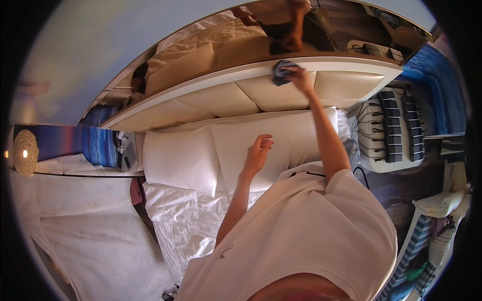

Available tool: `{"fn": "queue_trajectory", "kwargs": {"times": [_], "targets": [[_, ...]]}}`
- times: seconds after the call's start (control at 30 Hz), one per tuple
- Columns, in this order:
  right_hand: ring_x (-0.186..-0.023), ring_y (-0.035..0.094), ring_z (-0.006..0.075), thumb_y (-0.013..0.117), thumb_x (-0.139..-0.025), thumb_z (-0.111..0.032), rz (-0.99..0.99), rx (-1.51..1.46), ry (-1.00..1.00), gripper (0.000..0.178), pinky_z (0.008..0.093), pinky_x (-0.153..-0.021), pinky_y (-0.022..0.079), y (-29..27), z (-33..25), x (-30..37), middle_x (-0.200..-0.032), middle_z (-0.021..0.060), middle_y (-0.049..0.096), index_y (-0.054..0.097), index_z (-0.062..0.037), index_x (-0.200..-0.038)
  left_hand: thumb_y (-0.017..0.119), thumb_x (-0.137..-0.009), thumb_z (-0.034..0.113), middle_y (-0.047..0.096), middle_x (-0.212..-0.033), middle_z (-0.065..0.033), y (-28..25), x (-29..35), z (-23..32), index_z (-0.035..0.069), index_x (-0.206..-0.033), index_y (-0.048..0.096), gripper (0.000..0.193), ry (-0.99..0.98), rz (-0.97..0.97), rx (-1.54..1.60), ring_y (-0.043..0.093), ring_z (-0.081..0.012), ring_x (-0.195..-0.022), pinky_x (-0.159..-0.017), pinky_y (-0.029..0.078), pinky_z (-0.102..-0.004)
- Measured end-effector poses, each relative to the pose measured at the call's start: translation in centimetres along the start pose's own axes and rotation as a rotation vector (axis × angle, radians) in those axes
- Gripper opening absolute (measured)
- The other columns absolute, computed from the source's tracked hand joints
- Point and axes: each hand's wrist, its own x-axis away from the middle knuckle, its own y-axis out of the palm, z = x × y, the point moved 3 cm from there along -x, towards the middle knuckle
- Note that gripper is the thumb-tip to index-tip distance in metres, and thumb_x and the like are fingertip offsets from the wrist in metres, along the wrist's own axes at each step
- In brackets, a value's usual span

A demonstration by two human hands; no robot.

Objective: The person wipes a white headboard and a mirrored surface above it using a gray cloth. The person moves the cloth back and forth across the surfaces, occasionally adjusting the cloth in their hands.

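My right hand [299, 79] reaches far forward, its fingers closed on a dark grey cloth [282, 73]. The cloth lies against the top edge of the cream padded headboard [271, 92], just below a mirrored panel [221, 52] that reflects the bed and an arm. Above the pillows hangs my left hand [259, 151], holding nothing, its fingers loosely bent and apart. Beneath it is a large white pillow [281, 133], and a second white pillow [181, 159] lies to its left.
A rumpled white sheet [175, 210] covers the bed. Right of the headboard, a white nightstand [369, 150] carries rows of black blocks [391, 125] with cables. A round woven lamp [25, 152] glows at far left. Shelves with folded textiles [419, 241] stand at lower right.
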Motion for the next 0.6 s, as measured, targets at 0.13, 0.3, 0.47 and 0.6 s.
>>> {"fn": "queue_trajectory", "kwargs": {"times": [0.13, 0.3, 0.47, 0.6], "targets": [[-0.085, 0.062, 0.0141, 0.055, -0.082, 0.007, 0.105, -0.204, 0.29, 0.036, 0.0297, -0.082, 0.054, -11.3, -2.6, 2.4, -0.094, 0.0059, 0.064, 0.062, -0.0039, -0.115, 0.045, -0.097, 0.025, 0.064, -0.101, -0.0068, 2.6, -0.7, -0.3, 0.009, -0.117, 0.054, 0.027, 0.005, -0.084, -0.007, 0.058, -0.0156, -0.089, -0.08, 0.045, -0.0297], [-0.084, 0.061, 0.0129, 0.052, -0.077, 0.014, 0.355, -0.371, 0.296, 0.041, 0.0258, -0.081, 0.053, -13.2, -3.4, 4.2, -0.094, 0.0055, 0.062, 0.065, -0.0034, -0.112, 0.045, -0.097, 0.024, 0.064, -0.099, -0.0073, 4.2, -1.3, 0.2, 0.008, -0.117, 0.053, 0.027, 0.015, -0.095, 0.061, 0.058, -0.0158, -0.088, -0.08, 0.045, -0.0297], [-0.087, 0.06, 0.011, 0.058, -0.076, 0.011, -0.03, 0.069, 0.25, 0.044, 0.0243, -0.079, 0.051, -3.8, -0.4, -0.2, -0.096, 0.0031, 0.063, 0.063, -0.0038, -0.117, 0.045, -0.097, 0.024, 0.064, -0.097, -0.0069, 2.1, 0.2, -1.5, 0.008, -0.117, 0.053, 0.026, 0.015, 0.022, 0.074, 0.058, -0.0151, -0.087, -0.079, 0.045, -0.0291], [-0.071, 0.065, 0.0176, 0.067, -0.073, -0.005, -0.051, 0.315, 0.135, 0.039, 0.0309, -0.071, 0.051, 12.7, -3.2, -3.5, -0.085, 0.0141, 0.068, 0.068, -0.0194, -0.109, 0.045, -0.098, 0.024, 0.064, -0.097, -0.0066, -0.6, 2.5, -2.6, 0.008, -0.116, 0.054, 0.026, -0.019, 0.133, 0.076, 0.058, -0.0142, -0.086, -0.079, 0.045, -0.0286]]}}
